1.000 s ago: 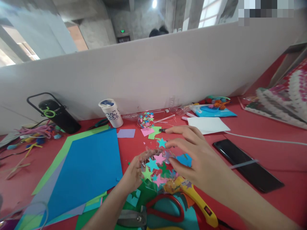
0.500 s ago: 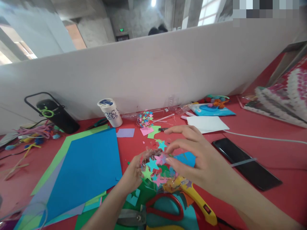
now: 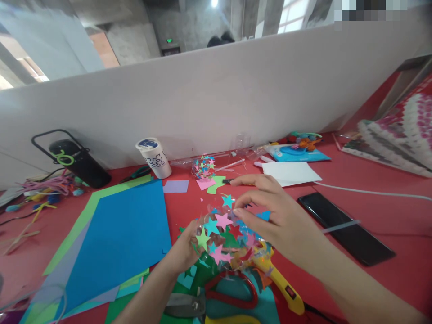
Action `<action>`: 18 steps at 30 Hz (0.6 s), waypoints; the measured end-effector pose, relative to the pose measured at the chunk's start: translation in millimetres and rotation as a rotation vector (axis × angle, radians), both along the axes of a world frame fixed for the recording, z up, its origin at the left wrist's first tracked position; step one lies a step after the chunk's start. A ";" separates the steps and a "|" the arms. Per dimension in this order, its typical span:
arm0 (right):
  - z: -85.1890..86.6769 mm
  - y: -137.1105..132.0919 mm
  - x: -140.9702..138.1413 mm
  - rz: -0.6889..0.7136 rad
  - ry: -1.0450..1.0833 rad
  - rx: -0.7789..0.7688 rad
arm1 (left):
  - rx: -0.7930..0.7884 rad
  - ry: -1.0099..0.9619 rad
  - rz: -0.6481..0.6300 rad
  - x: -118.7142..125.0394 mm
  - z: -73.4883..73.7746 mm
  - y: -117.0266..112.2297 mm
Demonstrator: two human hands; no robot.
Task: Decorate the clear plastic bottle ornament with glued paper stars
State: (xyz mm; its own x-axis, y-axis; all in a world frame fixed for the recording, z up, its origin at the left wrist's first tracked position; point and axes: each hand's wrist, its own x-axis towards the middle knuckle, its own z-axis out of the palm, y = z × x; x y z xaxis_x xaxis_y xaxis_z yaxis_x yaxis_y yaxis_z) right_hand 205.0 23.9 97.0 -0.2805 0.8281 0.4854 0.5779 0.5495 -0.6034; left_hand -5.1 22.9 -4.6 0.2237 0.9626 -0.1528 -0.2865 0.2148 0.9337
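Note:
My left hand [image 3: 185, 247] is wrapped round the left side of a clear plastic piece with paper stars [image 3: 216, 238] on it, in pink, blue, green and red; its full shape is hard to make out. My right hand [image 3: 270, 211] has its thumb and a finger pinched together at the upper right edge of that piece, beside a blue star [image 3: 228, 201], with the index finger raised above. Below lie red-handled scissors [image 3: 232, 294] and a yellow hot glue gun [image 3: 283, 285]. Farther back stands a smaller clear piece covered in tiny stars [image 3: 204, 166].
Blue paper sheets [image 3: 124, 243] lie on the left, near a white cup [image 3: 154, 157] and a black bottle [image 3: 79, 164]. A phone [image 3: 344, 229], white paper [image 3: 292, 173] and a blue packet [image 3: 297, 154] lie on the right. A low white partition [image 3: 189, 103] borders the red table.
My right thumb and finger have come together at the piece's upper edge. The star-covered piece has turned, showing more of its stars, including a red one.

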 end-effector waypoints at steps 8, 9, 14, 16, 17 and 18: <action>-4.7 -3.9 -9.0 0.020 0.021 -0.043 | -0.095 -0.014 0.003 2.9 1.7 -0.8; -4.9 -4.1 -9.2 0.023 0.029 -0.063 | -0.096 -0.013 0.006 3.3 1.5 -0.7; -2.9 -2.4 -7.7 0.029 0.062 -0.154 | -0.111 -0.008 0.048 1.5 -1.8 1.5; -1.5 -1.1 -6.5 0.044 0.086 -0.181 | -0.106 -0.003 0.054 1.3 -1.8 2.2; -0.9 -0.6 -6.0 0.058 0.102 -0.202 | -0.101 0.005 0.052 1.7 -1.4 2.4; -0.4 -0.4 -5.9 0.072 0.119 -0.224 | -0.095 0.014 0.053 2.3 -1.1 2.4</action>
